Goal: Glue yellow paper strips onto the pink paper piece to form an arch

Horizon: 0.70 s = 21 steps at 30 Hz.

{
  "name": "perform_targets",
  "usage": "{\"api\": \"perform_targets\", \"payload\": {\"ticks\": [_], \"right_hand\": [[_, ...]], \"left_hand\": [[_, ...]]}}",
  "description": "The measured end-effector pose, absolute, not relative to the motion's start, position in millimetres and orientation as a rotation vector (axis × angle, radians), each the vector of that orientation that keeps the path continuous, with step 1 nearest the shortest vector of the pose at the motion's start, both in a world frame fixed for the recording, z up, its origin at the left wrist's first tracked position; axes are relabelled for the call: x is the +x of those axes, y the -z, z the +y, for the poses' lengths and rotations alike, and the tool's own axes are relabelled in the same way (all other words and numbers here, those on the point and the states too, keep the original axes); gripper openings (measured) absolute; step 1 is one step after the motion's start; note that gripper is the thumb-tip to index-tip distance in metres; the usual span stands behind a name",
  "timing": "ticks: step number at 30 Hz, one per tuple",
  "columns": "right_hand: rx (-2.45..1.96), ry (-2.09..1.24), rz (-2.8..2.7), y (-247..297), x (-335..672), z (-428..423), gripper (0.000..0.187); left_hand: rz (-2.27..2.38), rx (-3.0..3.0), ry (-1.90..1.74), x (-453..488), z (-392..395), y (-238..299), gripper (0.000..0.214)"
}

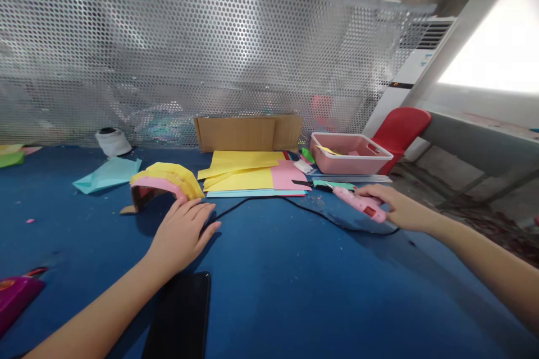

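Note:
My left hand lies with its fingers stretched out at the near right end of a yellow and pink paper arch. The fingertips overlap the arch; whether they press on it I cannot tell. In my right hand is a pink hot glue gun, nozzle pointing left, just above the table. Behind its nozzle lie a utility knife with a black blade and a teal tool. A black cord runs across the table between the two hands.
Yellow, pink and blue paper sheets lie mid-table before a cardboard piece. A pink basket stands right. A black phone is near my left forearm; a purple object, turquoise paper and white roll sit left.

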State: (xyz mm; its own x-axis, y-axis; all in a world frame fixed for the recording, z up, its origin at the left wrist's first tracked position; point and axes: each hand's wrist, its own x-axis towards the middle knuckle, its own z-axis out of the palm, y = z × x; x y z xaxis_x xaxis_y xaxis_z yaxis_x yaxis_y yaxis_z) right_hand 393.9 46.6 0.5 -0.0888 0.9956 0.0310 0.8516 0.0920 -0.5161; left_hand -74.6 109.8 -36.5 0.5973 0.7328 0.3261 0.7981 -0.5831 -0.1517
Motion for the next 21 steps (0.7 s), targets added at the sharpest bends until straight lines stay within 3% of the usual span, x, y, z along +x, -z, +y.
{"api": "perform_targets", "payload": {"ticks": [8,13,17,21], "right_hand": [[-2.044,-0.291,-2.204,25,423,41,0.018],[-2.114,-0.212,-2.297,27,431,46,0.02],[-2.201,-0.158,-2.322,23,438,52,0.03],[-2.334,-0.025,-2.241,1,430,62,0.053]], "left_hand": [[-1.431,-2.349,0.273,-77,104,30,0.053],[-1.362,-2.703,0.379,-74,107,34,0.039],[-1.392,-2.912,0.431,-72,109,37,0.028],[-1.414,-2.937,0.35,-74,110,31,0.024]]}}
